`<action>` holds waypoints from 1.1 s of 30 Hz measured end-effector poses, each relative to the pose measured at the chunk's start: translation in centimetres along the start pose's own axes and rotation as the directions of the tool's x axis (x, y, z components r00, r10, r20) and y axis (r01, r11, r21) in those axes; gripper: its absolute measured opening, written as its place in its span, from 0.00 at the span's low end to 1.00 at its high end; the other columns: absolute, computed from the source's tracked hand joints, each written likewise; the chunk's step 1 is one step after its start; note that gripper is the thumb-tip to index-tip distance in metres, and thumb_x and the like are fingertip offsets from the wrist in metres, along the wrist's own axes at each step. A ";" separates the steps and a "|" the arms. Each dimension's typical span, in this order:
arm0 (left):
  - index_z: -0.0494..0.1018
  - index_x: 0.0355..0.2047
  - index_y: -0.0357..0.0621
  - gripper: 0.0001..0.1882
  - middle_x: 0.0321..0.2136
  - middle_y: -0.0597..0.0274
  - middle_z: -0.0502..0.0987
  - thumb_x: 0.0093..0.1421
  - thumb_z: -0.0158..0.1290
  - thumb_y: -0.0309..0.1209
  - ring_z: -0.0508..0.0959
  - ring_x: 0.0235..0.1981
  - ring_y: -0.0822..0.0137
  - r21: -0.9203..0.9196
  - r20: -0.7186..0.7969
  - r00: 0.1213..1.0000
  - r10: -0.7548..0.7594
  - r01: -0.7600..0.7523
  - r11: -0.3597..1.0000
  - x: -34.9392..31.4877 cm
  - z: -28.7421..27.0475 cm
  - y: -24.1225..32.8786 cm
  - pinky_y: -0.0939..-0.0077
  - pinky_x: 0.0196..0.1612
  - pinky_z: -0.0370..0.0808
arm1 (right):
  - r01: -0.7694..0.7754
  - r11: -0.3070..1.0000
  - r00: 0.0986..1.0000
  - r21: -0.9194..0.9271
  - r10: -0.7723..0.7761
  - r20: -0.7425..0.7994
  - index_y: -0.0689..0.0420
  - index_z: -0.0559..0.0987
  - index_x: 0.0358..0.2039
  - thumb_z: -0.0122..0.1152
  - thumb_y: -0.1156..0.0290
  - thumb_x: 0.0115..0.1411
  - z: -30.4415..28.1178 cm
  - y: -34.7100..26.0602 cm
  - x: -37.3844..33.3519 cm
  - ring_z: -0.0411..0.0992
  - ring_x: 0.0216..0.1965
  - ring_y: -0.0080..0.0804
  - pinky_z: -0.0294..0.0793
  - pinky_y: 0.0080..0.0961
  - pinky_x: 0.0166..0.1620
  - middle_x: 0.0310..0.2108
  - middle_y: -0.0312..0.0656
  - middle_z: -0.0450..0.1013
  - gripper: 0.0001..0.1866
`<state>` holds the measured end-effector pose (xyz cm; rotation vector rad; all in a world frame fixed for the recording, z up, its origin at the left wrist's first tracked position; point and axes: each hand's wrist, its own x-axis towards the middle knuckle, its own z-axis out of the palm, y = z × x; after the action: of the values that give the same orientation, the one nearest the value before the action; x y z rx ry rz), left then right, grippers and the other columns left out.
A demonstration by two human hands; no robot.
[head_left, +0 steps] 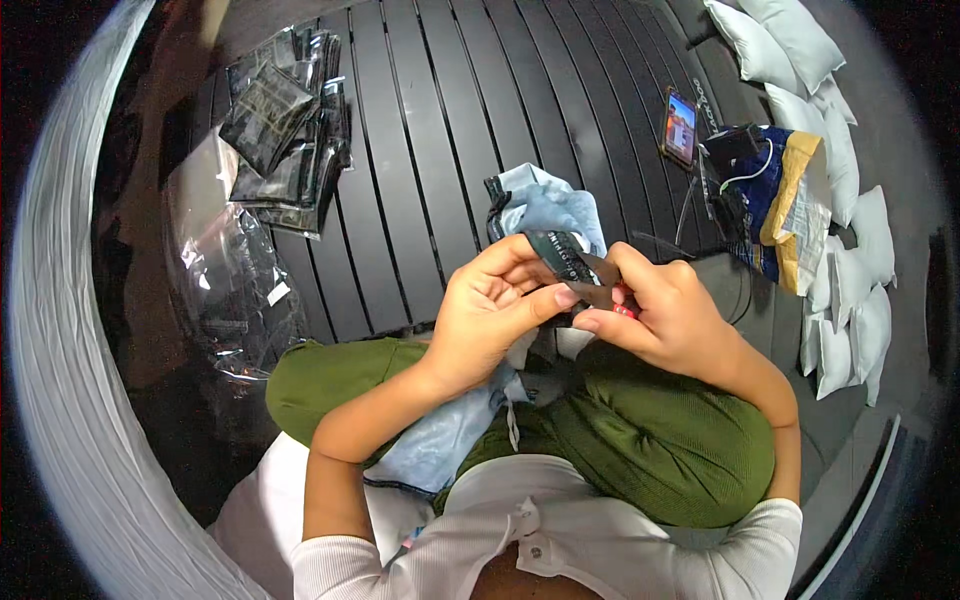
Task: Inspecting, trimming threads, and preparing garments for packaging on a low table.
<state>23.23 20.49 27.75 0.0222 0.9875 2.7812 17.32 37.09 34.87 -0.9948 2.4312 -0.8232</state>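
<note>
Above my lap, my left hand (487, 305) pinches a black tag (562, 256) with pale print between thumb and fingers. My right hand (662, 308) is closed around what look like small scissors (598, 293); red shows at the grip, and the dark blades are apart at the tag. Whether they touch the tag I cannot tell. Light blue cloth (550, 205) with black edging lies just beyond my hands on the slatted table. More blue cloth hangs below them and across my lap, partly hidden by my left forearm.
Flat clear packets with dark contents (290, 130) are piled at the far left, beside a large clear plastic bag (235, 270). On the right stand a lit phone (679, 126) and a blue and yellow bag (795, 205) with a white cable. Several pale pillow-shaped packs (845, 255) lie beyond.
</note>
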 end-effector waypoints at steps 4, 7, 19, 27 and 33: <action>0.65 0.41 0.35 0.14 0.37 0.59 0.72 0.52 0.49 0.18 0.71 0.40 0.72 0.017 0.019 0.997 0.070 -0.071 0.997 0.0 -0.1 -0.3 0.78 0.46 0.68 | -0.009 1.000 1.000 0.009 0.009 0.022 0.59 0.63 0.21 0.59 0.53 0.50 -0.1 -0.2 0.0 0.66 0.11 0.37 0.64 0.27 0.16 0.10 0.41 0.63 0.22; 0.65 0.41 0.34 0.14 0.37 0.59 0.71 0.53 0.49 0.18 0.71 0.41 0.71 0.018 0.039 0.994 0.099 -0.100 0.995 0.0 -0.2 -0.4 0.78 0.46 0.68 | 0.010 1.000 1.000 -0.006 -0.010 0.022 0.59 0.64 0.20 0.58 0.53 0.50 -0.1 -0.3 0.0 0.66 0.11 0.38 0.64 0.27 0.16 0.10 0.41 0.63 0.22; 0.64 0.41 0.32 0.14 0.37 0.56 0.71 0.52 0.49 0.16 0.71 0.41 0.70 0.061 0.074 0.986 0.151 -0.156 0.986 0.1 -0.4 -0.3 0.76 0.46 0.69 | 0.027 0.998 1.000 -0.057 -0.027 -0.001 0.59 0.64 0.20 0.57 0.51 0.50 0.0 -0.2 0.1 0.66 0.10 0.38 0.64 0.28 0.15 0.09 0.40 0.63 0.23; 0.66 0.39 0.35 0.15 0.36 0.57 0.73 0.50 0.52 0.18 0.73 0.39 0.70 0.084 0.013 0.994 0.110 -0.111 0.990 0.0 -0.2 -0.1 0.77 0.44 0.70 | 0.046 0.984 0.999 -0.173 -0.048 -0.006 0.59 0.64 0.22 0.59 0.55 0.49 0.0 -0.1 -0.1 0.65 0.10 0.35 0.63 0.26 0.15 0.09 0.39 0.62 0.21; 0.66 0.39 0.34 0.14 0.36 0.56 0.73 0.50 0.51 0.17 0.73 0.38 0.70 0.139 -0.003 0.994 0.112 -0.110 0.984 0.0 -0.1 0.1 0.77 0.43 0.71 | 0.061 0.970 0.998 -0.233 -0.064 -0.004 0.60 0.65 0.24 0.62 0.59 0.48 -0.1 -0.2 -0.1 0.65 0.10 0.34 0.61 0.23 0.15 0.09 0.39 0.61 0.19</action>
<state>23.21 20.31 27.74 0.0844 1.2168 2.8082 17.41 37.09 35.07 -1.1586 2.5610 -0.5720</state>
